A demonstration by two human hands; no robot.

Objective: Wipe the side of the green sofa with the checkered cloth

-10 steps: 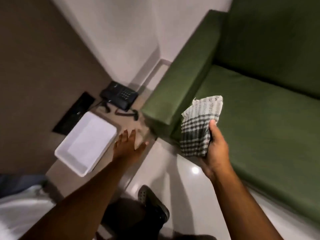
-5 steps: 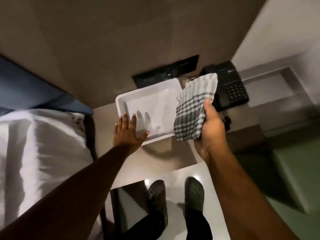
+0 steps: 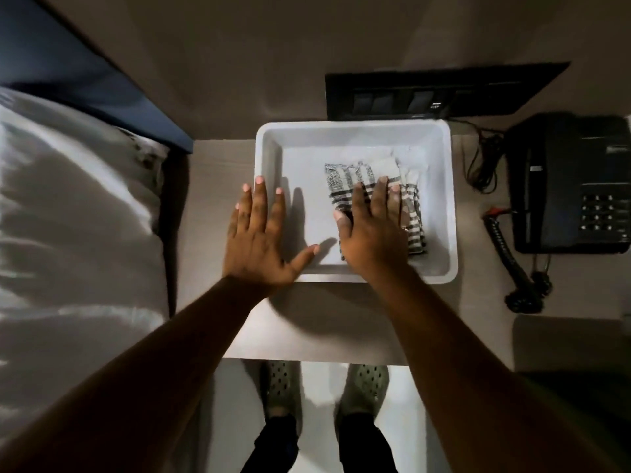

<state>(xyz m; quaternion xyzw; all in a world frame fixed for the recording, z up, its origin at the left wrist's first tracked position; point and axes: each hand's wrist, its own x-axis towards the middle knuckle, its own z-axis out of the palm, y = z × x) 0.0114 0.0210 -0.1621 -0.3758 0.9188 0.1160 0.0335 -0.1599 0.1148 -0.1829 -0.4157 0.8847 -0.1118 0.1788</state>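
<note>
Head view: nearest, at the white tray's (image 3: pixel 355 277) near-left rim, the left hand (image 3: pixel 261 233) rests flat, fingers spread, holding nothing; inside, the right hand (image 3: pixel 372 230) presses flat on the checkered cloth (image 3: pixel 411 213). Lift straight up, lest the tray slide into the telephone (image 3: pixel 570 186) right of it.

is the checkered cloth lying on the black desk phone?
No, the grey-and-white checkered cloth lies inside the white plastic tray, under the right hand.
</note>
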